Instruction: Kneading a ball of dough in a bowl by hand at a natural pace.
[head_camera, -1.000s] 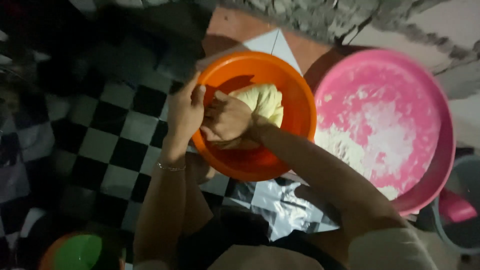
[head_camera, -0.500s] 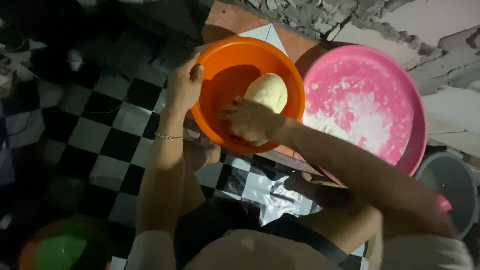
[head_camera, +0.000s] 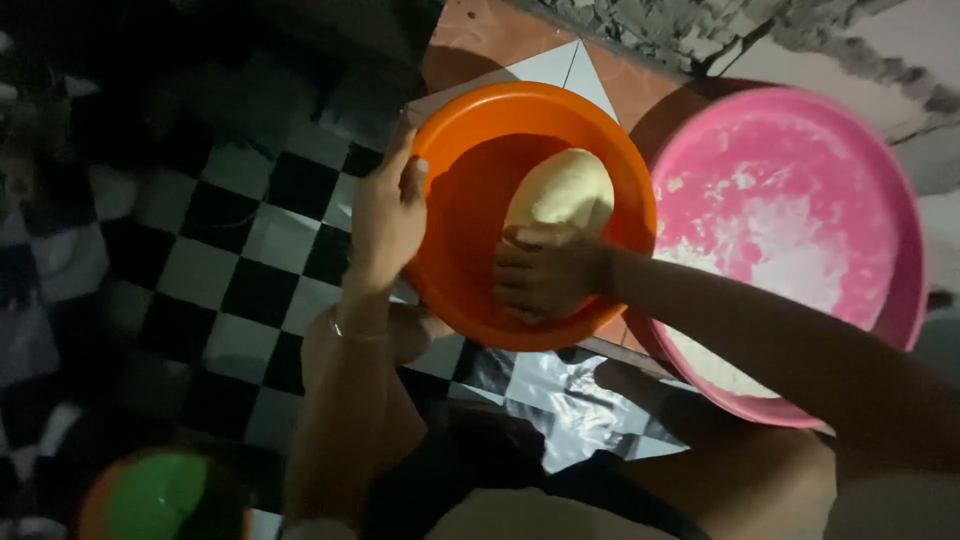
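Dough lump (head_camera: 562, 190), pale and oval, lying inside the orange bowl (head_camera: 470, 190) against its far-right wall; the bowl stands on the black-and-white checkered floor (head_camera: 200, 270), touching a floured pink basin (head_camera: 800, 240) to its right. Right hand (head_camera: 545, 270) rests in the bowl, fingers spread flat, grasping nothing, fingertips at the dough's near end; left hand (head_camera: 388, 215) clamps the bowl's left rim. Step judged: kneading; the next press calls for a steadied bowl.

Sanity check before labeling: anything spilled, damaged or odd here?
Nothing spilled. The dough sits inside the orange bowl, left hand on its rim, right hand against the dough. Oddities: the wall behind is cracked and rough, and the pink basin is smeared with white flour.
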